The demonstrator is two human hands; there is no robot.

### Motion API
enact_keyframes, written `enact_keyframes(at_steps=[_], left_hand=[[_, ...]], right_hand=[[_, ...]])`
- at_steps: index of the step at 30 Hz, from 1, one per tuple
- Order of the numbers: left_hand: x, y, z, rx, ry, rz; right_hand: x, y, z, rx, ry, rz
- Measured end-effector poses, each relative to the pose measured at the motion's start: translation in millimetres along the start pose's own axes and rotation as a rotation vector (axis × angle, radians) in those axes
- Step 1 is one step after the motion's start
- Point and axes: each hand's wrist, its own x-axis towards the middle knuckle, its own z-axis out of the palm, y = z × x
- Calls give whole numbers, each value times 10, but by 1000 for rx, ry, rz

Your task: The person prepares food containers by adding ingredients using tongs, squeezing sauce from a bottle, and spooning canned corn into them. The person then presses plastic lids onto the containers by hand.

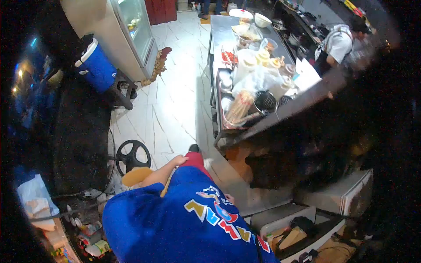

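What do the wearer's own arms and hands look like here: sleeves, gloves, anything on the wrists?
The left hand and forearm are bare, with no glove or wristband visible, below a plain blue short sleeve. Only a little of the right hand shows, ungloved; its sleeve cannot be made out.

Ahead of our left hand (179, 160), open floor (173, 105) gives us a lane between the fridge (151, 55) and the counter (220, 33). To our left, the black wheel (130, 158), the cooler (97, 68) and its stool (125, 96) narrow the way. To our right, the counter's near corner juts out, its top crowded with skewers (240, 106) and bottles (263, 57); a box (287, 217) blocks us lower down.
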Motion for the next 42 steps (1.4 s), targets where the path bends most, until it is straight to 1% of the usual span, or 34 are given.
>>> enact_keyframes(at_steps=[2,3,4,5,6,7,8,10,11,12,13,14,16,18,20,22,24,26,28,29,33,35,36,37,39,40,41,42], left_hand=[[201,5,186,-154,0,14],[95,-448,-328,-185,9,-13],[21,-912,-792,-216,18,-39],[318,-1064,-851,-261,51,-35],[737,-1157,-832,-332,124,16],[980,-1187,-933,-417,225,126],[981,-902,-1192,-505,310,230],[1469,-1089,-1730,-29,195,465],[1536,-1027,-2092,177,172,602],[1932,-935,-2370,56,53,251],[1778,-536,-2780,-257,179,82],[1799,-110,-3195,-526,232,53],[2048,551,-3938,-520,209,183],[2042,1432,-4525,-477,237,388],[2264,2146,-4917,-467,208,628],[2340,2921,-5208,-368,161,773],[2285,3724,-5263,-380,57,846],[2398,4442,-5240,-145,109,1069],[2596,5100,-5235,-39,84,1234],[2637,5505,-5237,36,96,1298],[3023,6643,-5156,347,90,1585],[3230,6961,-5062,424,55,1627],[3271,7169,-5069,511,-24,1570],[3426,7339,-5002,567,-70,1590],[3538,7646,-4916,674,-123,1658],[3581,7756,-4908,660,-262,1626],[3638,7550,-4807,579,-294,1594],[3671,7544,-4823,592,-282,1588]], right_hand=[[433,-30,-348,-113,-62,21],[127,-282,906,24,-133,230],[515,-342,770,73,-117,332],[845,-429,656,131,-97,436],[1192,-861,465,59,-140,464],[1337,-1334,460,7,-197,511],[1425,-1537,513,87,-113,566],[1722,-1890,759,258,47,665],[1748,-1975,877,318,93,703],[1764,-2055,1024,361,115,724],[1822,-2155,1182,396,122,734],[1926,-2263,1327,418,118,731],[2148,-2459,1628,444,112,723],[2450,-2598,1902,465,118,705],[2821,-2746,2134,483,113,683],[3217,-2903,2298,503,109,660],[3645,-3043,2431,527,107,638],[4081,-3155,2521,546,100,618],[4515,-3368,2619,577,90,604],[4712,-3386,2684,598,88,594],[5225,-3656,3025,722,112,552],[5320,-3710,3351,797,140,534],[5359,-3760,3484,853,166,515],[5356,-3772,3630,922,198,480],[5248,-3687,3946,1151,268,310],[5164,-3657,4154,1261,339,226],[5008,-3569,4281,1260,474,241],[5012,-3968,4457,1195,747,438]])
